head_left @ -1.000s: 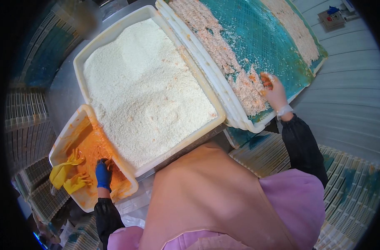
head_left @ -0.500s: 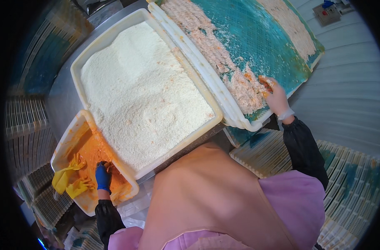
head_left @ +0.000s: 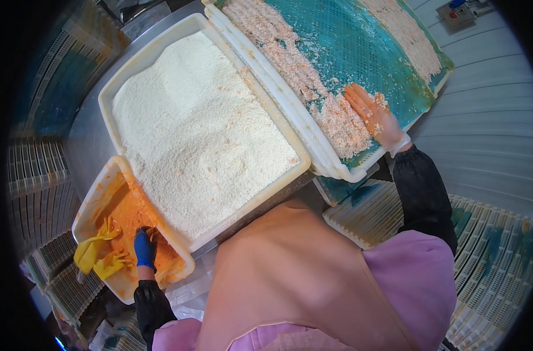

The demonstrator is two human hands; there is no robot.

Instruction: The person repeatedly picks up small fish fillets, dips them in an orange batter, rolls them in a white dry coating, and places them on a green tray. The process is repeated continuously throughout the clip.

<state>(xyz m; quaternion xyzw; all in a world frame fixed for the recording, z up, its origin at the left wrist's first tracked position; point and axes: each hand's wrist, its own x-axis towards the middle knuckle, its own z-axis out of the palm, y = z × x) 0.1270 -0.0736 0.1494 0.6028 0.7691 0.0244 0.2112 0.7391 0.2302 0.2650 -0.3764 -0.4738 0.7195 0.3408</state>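
Observation:
My right hand, in a clear glove with orange smears, lies with fingers stretched out along the edge of a heap of crumb-coated pieces. The pieces rest in rows on a teal mesh tray. Crumbs cling to the glove. My left hand, in a blue glove, is down in a white tub of orange batter; its fingertips are dark and smeared, so their hold is unclear. Beside it, yellow rubber gloves hang over the tub's left side. Between my hands stands a large tub of white crumbs.
Stacked plastic drying trays rise along the left, and more stacked trays stand at the lower right. The tubs sit on a metal table. A white rail of tray edges separates the crumb tub from the mesh tray.
My right hand has gone from curled fingers at the heap to stretched fingers lying along it, its fingertips slightly farther up. My left hand stays in the batter tub.

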